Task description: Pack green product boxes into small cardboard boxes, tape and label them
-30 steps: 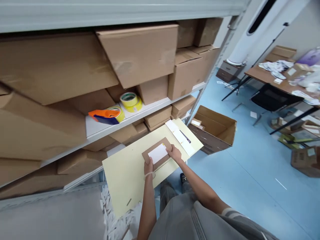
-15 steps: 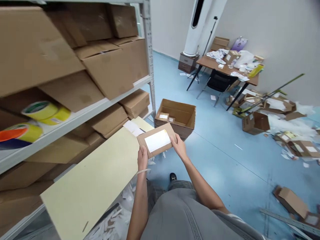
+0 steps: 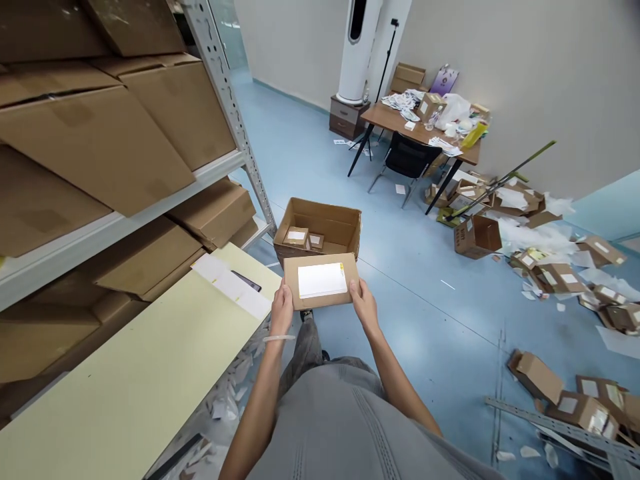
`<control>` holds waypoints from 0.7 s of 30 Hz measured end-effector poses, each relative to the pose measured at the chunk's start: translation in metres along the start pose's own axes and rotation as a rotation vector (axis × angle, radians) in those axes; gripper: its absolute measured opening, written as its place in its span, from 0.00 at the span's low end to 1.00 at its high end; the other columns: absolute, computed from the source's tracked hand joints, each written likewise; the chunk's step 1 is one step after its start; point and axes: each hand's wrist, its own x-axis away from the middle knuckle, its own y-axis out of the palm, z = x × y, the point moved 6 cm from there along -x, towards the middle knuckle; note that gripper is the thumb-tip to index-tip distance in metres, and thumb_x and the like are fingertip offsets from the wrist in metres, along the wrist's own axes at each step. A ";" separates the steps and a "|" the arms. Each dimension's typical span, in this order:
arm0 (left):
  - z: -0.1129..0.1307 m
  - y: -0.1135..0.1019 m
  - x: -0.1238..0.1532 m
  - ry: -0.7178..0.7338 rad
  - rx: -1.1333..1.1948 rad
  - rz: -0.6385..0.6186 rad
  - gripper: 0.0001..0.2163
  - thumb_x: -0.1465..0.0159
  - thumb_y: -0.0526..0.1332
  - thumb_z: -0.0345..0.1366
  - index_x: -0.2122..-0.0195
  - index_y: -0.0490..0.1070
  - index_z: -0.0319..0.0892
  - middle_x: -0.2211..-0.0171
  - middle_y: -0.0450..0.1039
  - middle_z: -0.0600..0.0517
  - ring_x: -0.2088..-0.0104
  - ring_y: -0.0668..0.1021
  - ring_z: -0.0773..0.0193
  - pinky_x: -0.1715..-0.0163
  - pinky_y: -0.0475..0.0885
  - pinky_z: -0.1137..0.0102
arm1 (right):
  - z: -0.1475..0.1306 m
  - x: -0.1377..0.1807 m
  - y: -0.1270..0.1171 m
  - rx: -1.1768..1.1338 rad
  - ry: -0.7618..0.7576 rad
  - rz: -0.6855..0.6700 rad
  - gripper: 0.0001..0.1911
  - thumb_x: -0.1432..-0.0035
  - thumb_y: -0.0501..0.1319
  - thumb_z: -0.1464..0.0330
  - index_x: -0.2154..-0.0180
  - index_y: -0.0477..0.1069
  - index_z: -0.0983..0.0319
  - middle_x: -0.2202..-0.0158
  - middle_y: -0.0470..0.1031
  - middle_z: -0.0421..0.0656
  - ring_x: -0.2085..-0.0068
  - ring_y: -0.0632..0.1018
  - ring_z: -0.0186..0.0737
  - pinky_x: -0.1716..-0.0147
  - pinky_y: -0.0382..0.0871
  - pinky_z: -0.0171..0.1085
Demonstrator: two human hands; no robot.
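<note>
I hold a flat brown cardboard parcel (image 3: 321, 299) with a white label on top, out in front of me above the floor. My left hand (image 3: 281, 311) grips its left edge and my right hand (image 3: 365, 306) grips its right edge, fingers closed round it. Just beyond the parcel an open cardboard box (image 3: 345, 220) sits on the blue floor with a few small labelled parcels inside. A pale yellow board (image 3: 150, 373) lies to my left as a work surface.
Metal shelving (image 3: 220, 100) stacked with cardboard boxes fills the left. White paper strips and a dark phone (image 3: 246, 281) lie on the board's far end. A cluttered desk (image 3: 395, 120) with a black chair stands at the back. Small parcels litter the floor on the right.
I have lifted the parcel off the yellow board and turned right, away from the shelves. The parcel now hangs over the floor near the open box.
</note>
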 end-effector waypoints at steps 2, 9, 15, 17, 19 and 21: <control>0.000 0.004 -0.017 -0.010 0.014 -0.014 0.27 0.31 0.45 0.51 0.36 0.58 0.45 0.37 0.61 0.49 0.36 0.62 0.62 0.36 0.53 0.70 | -0.002 -0.018 0.004 -0.007 0.009 -0.011 0.30 0.37 0.45 0.48 0.42 0.65 0.55 0.46 0.74 0.43 0.47 0.74 0.47 0.50 0.68 0.40; 0.010 0.033 -0.092 -0.095 -0.003 -0.118 0.25 0.31 0.47 0.50 0.39 0.63 0.45 0.39 0.66 0.50 0.37 0.64 0.60 0.38 0.59 0.69 | -0.013 -0.089 0.003 -0.003 0.061 -0.007 0.30 0.38 0.46 0.48 0.42 0.65 0.55 0.46 0.74 0.43 0.47 0.74 0.49 0.50 0.68 0.43; 0.016 0.075 -0.148 -0.122 0.003 -0.272 0.22 0.30 0.47 0.46 0.40 0.64 0.42 0.37 0.62 0.50 0.35 0.61 0.63 0.36 0.56 0.69 | -0.006 -0.139 -0.007 0.026 0.151 0.063 0.31 0.38 0.46 0.48 0.42 0.66 0.57 0.47 0.75 0.46 0.48 0.75 0.51 0.50 0.67 0.44; 0.015 0.086 -0.159 -0.131 0.004 -0.306 0.23 0.31 0.48 0.46 0.39 0.64 0.42 0.37 0.62 0.50 0.35 0.62 0.62 0.36 0.56 0.68 | -0.002 -0.151 -0.009 0.032 0.181 0.078 0.31 0.39 0.46 0.48 0.43 0.67 0.57 0.48 0.76 0.46 0.48 0.75 0.51 0.50 0.67 0.44; 0.015 0.095 -0.168 -0.128 0.018 -0.330 0.24 0.31 0.49 0.47 0.38 0.63 0.42 0.37 0.62 0.49 0.35 0.62 0.62 0.36 0.55 0.67 | 0.003 -0.162 -0.010 0.048 0.204 0.076 0.31 0.39 0.45 0.48 0.45 0.69 0.58 0.49 0.76 0.46 0.49 0.75 0.51 0.51 0.68 0.43; 0.018 0.103 -0.177 -0.123 0.039 -0.348 0.24 0.31 0.49 0.47 0.37 0.61 0.42 0.36 0.61 0.49 0.35 0.61 0.61 0.35 0.54 0.66 | 0.008 -0.174 -0.011 0.072 0.226 0.062 0.31 0.39 0.44 0.47 0.46 0.70 0.57 0.50 0.77 0.46 0.50 0.76 0.51 0.53 0.70 0.42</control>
